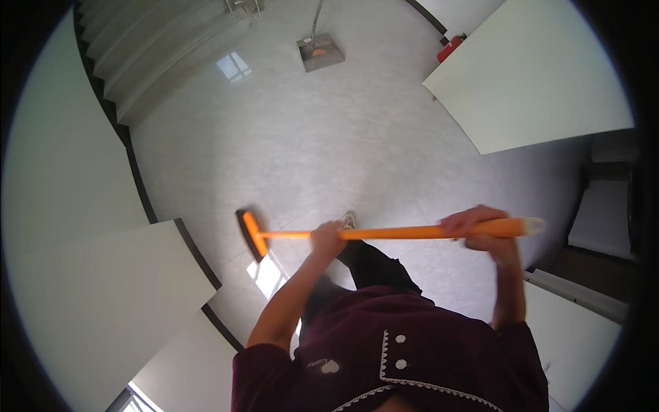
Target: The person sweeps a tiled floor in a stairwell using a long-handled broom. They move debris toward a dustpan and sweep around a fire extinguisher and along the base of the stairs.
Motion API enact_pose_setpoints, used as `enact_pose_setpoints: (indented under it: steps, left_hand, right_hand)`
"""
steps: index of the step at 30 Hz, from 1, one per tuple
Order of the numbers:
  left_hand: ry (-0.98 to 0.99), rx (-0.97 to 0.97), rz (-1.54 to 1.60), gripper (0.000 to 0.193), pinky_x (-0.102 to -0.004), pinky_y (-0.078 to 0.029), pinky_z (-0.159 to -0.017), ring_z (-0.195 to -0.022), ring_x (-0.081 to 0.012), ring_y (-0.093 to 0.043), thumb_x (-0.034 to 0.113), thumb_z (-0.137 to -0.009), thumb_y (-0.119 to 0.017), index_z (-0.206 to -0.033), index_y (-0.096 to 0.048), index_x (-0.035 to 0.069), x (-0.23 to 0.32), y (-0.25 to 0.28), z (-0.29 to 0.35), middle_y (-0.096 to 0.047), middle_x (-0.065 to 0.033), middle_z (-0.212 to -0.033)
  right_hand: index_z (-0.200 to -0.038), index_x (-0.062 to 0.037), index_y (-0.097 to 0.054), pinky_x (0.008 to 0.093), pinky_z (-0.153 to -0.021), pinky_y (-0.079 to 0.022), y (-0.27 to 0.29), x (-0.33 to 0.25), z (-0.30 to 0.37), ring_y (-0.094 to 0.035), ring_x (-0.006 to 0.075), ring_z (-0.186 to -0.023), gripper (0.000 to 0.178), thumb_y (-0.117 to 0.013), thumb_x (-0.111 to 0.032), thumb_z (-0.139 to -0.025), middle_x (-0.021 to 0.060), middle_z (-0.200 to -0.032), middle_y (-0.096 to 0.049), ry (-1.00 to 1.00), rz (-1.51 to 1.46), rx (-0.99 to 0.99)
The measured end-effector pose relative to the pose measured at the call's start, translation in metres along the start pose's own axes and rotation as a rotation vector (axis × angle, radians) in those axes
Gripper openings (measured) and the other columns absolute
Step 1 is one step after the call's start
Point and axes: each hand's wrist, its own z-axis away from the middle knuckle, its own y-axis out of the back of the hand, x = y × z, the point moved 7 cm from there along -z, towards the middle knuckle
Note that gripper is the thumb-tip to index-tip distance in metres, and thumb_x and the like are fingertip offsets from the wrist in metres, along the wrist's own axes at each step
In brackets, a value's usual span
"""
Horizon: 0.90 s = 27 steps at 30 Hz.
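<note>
An orange broom (pixel 398 233) lies across the view in front of my body, its handle running from right to left. My left hand (pixel 327 238) is wrapped round the lower part of the handle. Near the handle's top end, my right hand (pixel 478 226) grips the thick orange grip, just short of the pale hanging loop. The broom head (pixel 252 235), orange with dark bristles, is off to the left, low by the floor. Whether the bristles touch the floor I cannot tell.
A metal dustpan (pixel 320 53) with a long handle sits on the grey tiled floor (pixel 302 137) at the far side. Stairs (pixel 151 55) rise at the far left. White walls with dark skirting run along the left. A white panel (pixel 542 75) and a red object (pixel 449 49) are far right.
</note>
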Motion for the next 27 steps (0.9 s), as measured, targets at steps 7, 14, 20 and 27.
enact_pose_setpoints:
  steps: [7,14,20,27]
  left_hand:
    - [-0.374,0.049,0.255,0.025,-0.0398,-0.044,-0.06,-0.079,-0.0253,-0.058,0.006,-0.064,-0.061,-0.087,-0.055,0.01,0.209,0.088,-0.159,-0.06,-0.0071,-0.075]
    - [-0.422,-0.008,0.1,0.026,-0.041,-0.043,-0.059,-0.077,-0.0259,-0.058,0.01,-0.064,-0.062,-0.088,-0.054,0.009,0.194,0.165,-0.176,-0.058,-0.0072,-0.071]
    - [-0.068,-0.073,-0.166,0.019,-0.0429,-0.046,-0.063,-0.078,-0.028,-0.06,0.009,-0.064,-0.058,-0.083,-0.055,0.011,-0.04,0.193,-0.186,-0.061,-0.0092,-0.074]
    - [0.048,-0.161,-0.28,0.018,-0.04,-0.047,-0.074,-0.09,-0.0254,-0.056,0.012,-0.068,-0.06,-0.086,-0.059,0.011,-0.253,0.194,-0.248,-0.058,-0.0062,-0.087]
  right_hand:
    - [-0.066,-0.0061,-0.049,0.0306,-0.065,-0.047,0.032,-0.17,-0.004,-0.056,0.022,-0.062,0.016,-0.051,-0.021,-0.061,0.01,-0.064,-0.055,0.439,0.701,0.282]
    - [-0.069,-0.0076,-0.045,0.0316,-0.059,-0.041,0.066,-0.188,0.0,-0.05,0.0215,-0.062,0.012,-0.048,-0.019,-0.067,0.0078,-0.063,-0.048,0.51,0.5,0.345]
    - [-0.082,-0.0017,-0.053,0.0421,-0.087,-0.039,0.008,-0.03,-0.161,-0.051,0.029,-0.097,0.014,-0.055,-0.003,-0.068,0.015,-0.088,-0.058,0.14,-0.083,0.103]
    - [-0.095,-0.0025,-0.056,0.0399,-0.099,-0.035,-0.103,0.056,-0.312,-0.043,0.0294,-0.118,0.018,-0.057,-0.001,-0.077,0.0125,-0.109,-0.056,-0.217,-0.251,0.109]
